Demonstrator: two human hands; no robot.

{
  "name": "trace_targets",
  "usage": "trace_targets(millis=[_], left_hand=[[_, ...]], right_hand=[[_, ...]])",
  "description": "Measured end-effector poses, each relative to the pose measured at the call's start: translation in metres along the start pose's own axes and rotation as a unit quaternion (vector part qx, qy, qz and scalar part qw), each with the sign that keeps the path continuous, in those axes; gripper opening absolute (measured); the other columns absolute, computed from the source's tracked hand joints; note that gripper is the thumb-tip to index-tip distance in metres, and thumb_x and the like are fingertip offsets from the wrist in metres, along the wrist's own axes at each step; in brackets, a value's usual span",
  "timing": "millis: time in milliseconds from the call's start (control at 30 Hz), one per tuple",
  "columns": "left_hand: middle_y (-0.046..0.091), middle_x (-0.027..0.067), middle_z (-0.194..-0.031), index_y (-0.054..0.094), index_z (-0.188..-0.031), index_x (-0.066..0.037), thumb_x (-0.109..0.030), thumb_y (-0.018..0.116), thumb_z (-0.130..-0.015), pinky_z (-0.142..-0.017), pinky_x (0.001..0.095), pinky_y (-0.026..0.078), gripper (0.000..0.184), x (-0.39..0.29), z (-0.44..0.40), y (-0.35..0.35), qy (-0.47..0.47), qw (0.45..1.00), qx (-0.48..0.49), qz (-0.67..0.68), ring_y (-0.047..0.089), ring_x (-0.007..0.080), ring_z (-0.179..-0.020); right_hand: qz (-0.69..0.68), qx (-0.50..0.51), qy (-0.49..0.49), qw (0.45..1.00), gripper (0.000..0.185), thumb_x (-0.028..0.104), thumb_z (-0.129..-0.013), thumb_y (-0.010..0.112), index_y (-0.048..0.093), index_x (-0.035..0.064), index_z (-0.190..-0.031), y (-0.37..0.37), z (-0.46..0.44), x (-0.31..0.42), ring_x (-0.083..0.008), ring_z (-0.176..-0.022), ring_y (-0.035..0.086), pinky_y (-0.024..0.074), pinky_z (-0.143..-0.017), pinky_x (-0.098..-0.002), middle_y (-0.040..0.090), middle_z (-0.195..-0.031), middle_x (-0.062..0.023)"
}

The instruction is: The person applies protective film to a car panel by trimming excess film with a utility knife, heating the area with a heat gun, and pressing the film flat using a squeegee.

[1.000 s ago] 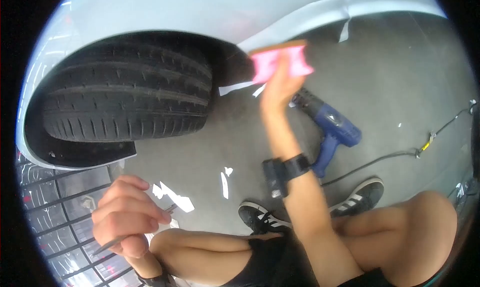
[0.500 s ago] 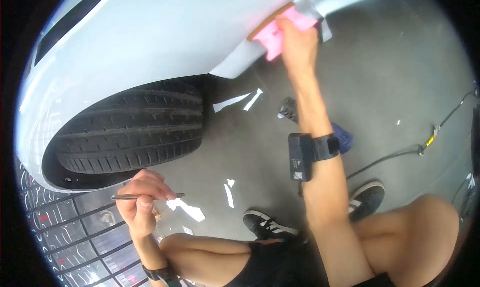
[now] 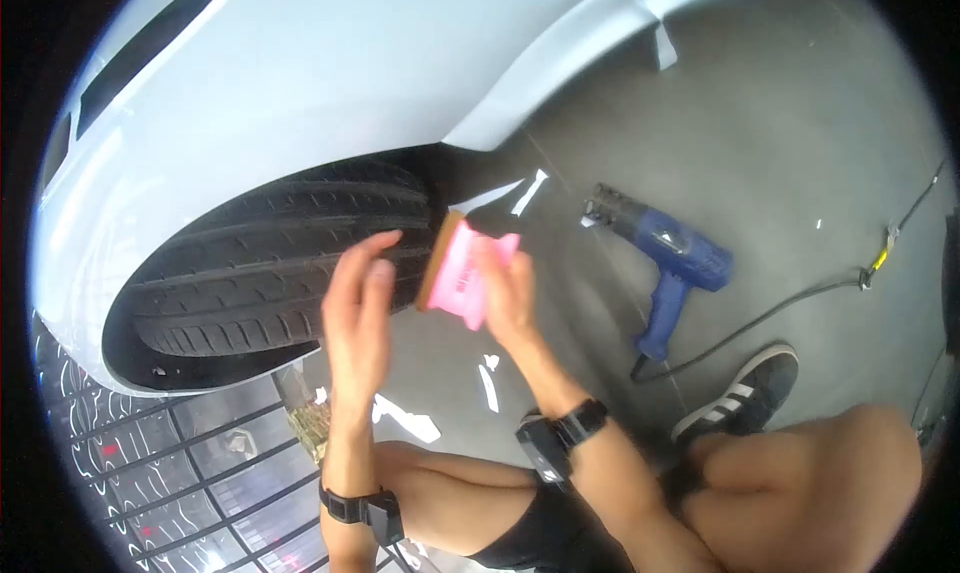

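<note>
My right hand point(image 3: 508, 291) grips a pink squeegee point(image 3: 462, 278) with a brown edge strip. It is held in the air in front of the tire point(image 3: 270, 268), brown edge towards my left hand. My left hand point(image 3: 357, 318) is raised just left of the squeegee, apart from it. Its index finger and thumb are extended with a gap between them; no tool shows in it, though the palm side is partly hidden. Above both hands curves the pale, glossy car body point(image 3: 330, 63), with a loose strip of film point(image 3: 665, 48) hanging from its lower edge.
A blue heat gun point(image 3: 680, 258) lies on the grey floor, its black cable point(image 3: 770, 308) running right. White film scraps point(image 3: 408, 418) are scattered near my feet. My shoe point(image 3: 745, 398) is at lower right. A dark grid point(image 3: 220, 458) over a reflective surface is at lower left.
My right hand brought the squeegee from the car's lower edge down and left. My left hand rose and its slim tool no longer shows. The heat gun is now uncovered.
</note>
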State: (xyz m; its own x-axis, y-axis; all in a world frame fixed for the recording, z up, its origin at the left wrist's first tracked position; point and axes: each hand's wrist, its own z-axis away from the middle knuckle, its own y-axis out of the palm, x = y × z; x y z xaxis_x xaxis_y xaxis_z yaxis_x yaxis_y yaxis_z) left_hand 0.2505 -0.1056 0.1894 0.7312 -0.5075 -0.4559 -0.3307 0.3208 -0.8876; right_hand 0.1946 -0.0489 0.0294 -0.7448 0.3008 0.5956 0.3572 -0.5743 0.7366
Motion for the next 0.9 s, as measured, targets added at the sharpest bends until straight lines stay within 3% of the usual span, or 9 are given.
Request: trace_targets(millis=[167,233,300,367,433,500,700,767,900], left_hand=[[0.059,0.0075,-0.097,0.064,-0.119,0.001,-0.015,0.056,-0.099,-0.074,0.0272,0.047,0.027,0.001,-0.017,0.025,0.087,0.986,0.112,0.086,0.055,0.0128,-0.085],[0.059,0.0062,-0.094,0.065,-0.111,0.002,-0.011,0.056,-0.098,-0.073,0.0268,0.047,0.021,-0.019,-0.023,0.026,0.000,0.953,0.249,0.173,0.056,0.0121,-0.084],[0.059,0.0056,-0.090,0.062,-0.104,0.003,-0.012,0.055,-0.099,-0.073,0.0283,0.045,0.017,-0.040,-0.026,0.042,0.097,0.949,0.262,0.143,0.054,0.0115,-0.083],[0.056,0.0042,-0.086,0.059,-0.103,0.002,-0.017,0.052,-0.102,-0.074,0.0289,0.043,0.020,-0.042,-0.034,0.066,0.141,0.946,0.271,0.105,0.050,0.0108,-0.081],[0.054,0.0028,-0.085,0.058,-0.102,0.001,-0.019,0.050,-0.103,-0.074,0.0287,0.043,0.022,-0.039,-0.046,0.080,0.110,0.945,0.285,0.115,0.048,0.0103,-0.081],[0.052,0.0014,-0.084,0.057,-0.102,0.000,-0.022,0.047,-0.104,-0.074,0.0285,0.042,0.024,-0.039,-0.051,0.087,0.079,0.941,0.305,0.125,0.046,0.0098,-0.080],[0.050,-0.0058,-0.085,0.058,-0.106,-0.006,-0.024,0.044,-0.106,-0.070,0.0218,0.037,0.023,-0.051,-0.048,0.085,0.002,0.935,0.243,0.259,0.043,0.0046,-0.076],[0.050,-0.0063,-0.085,0.058,-0.106,-0.006,-0.024,0.044,-0.106,-0.069,0.0215,0.036,0.023,-0.050,-0.052,0.081,0.003,0.943,0.220,0.250,0.043,0.0042,-0.076],[0.052,-0.0067,-0.085,0.059,-0.109,-0.007,-0.023,0.043,-0.106,-0.067,0.0203,0.035,0.023,-0.033,-0.063,0.069,0.006,0.965,0.155,0.211,0.042,0.0031,-0.075]], right_hand=[[0.063,-0.017,-0.068,0.996,0.048,0.039,-0.098,0.057,0.069,-0.0025,-0.076,-0.015,0.015,0.036,-0.0096,-0.060,0.061,0.0454,-0.053,-0.0315,0.066,-0.062,-0.0076],[0.083,-0.037,-0.063,0.994,0.048,0.037,-0.097,0.057,0.067,-0.0036,-0.074,-0.030,0.025,0.044,-0.0110,-0.057,0.061,0.0446,-0.052,-0.0333,0.065,-0.060,-0.0070],[0.173,-0.162,-0.110,0.965,0.046,0.035,-0.097,0.057,0.066,-0.0027,-0.073,-0.043,0.043,0.044,-0.0164,-0.060,0.061,0.0466,-0.057,-0.0358,0.062,-0.060,-0.0069],[0.161,-0.355,-0.252,0.886,0.033,0.030,-0.096,0.060,0.064,-0.0023,-0.087,-0.093,0.048,0.022,-0.0216,-0.078,0.062,0.0480,-0.072,-0.0368,0.062,-0.076,-0.0114],[0.222,-0.558,-0.197,0.775,0.029,0.024,-0.094,0.063,0.058,-0.0017,-0.104,-0.133,0.043,0.031,-0.0275,-0.096,0.059,0.0444,-0.089,-0.0400,0.060,-0.094,-0.0166],[0.412,-0.566,-0.160,0.696,0.038,0.023,-0.093,0.065,0.053,-0.0035,-0.117,-0.187,0.050,0.008,-0.0328,-0.105,0.056,0.0404,-0.097,-0.0432,0.058,-0.107,-0.0195],[0.404,-0.422,0.025,0.811,0.044,0.027,-0.087,0.073,0.058,-0.0049,-0.113,-0.190,0.034,0.022,-0.0353,-0.082,0.066,0.0514,-0.078,-0.0455,0.069,-0.095,-0.0181],[0.029,-0.264,0.133,0.955,0.037,0.024,-0.086,0.073,0.062,-0.0036,-0.109,-0.198,0.036,0.041,-0.0237,-0.082,0.067,0.0525,-0.074,-0.0359,0.069,-0.093,-0.0139],[0.038,-0.176,0.042,0.983,0.028,0.012,-0.085,0.072,0.065,-0.0001,-0.109,-0.172,0.042,0.067,-0.0149,-0.082,0.064,0.0509,-0.076,-0.0300,0.068,-0.094,-0.0058]])
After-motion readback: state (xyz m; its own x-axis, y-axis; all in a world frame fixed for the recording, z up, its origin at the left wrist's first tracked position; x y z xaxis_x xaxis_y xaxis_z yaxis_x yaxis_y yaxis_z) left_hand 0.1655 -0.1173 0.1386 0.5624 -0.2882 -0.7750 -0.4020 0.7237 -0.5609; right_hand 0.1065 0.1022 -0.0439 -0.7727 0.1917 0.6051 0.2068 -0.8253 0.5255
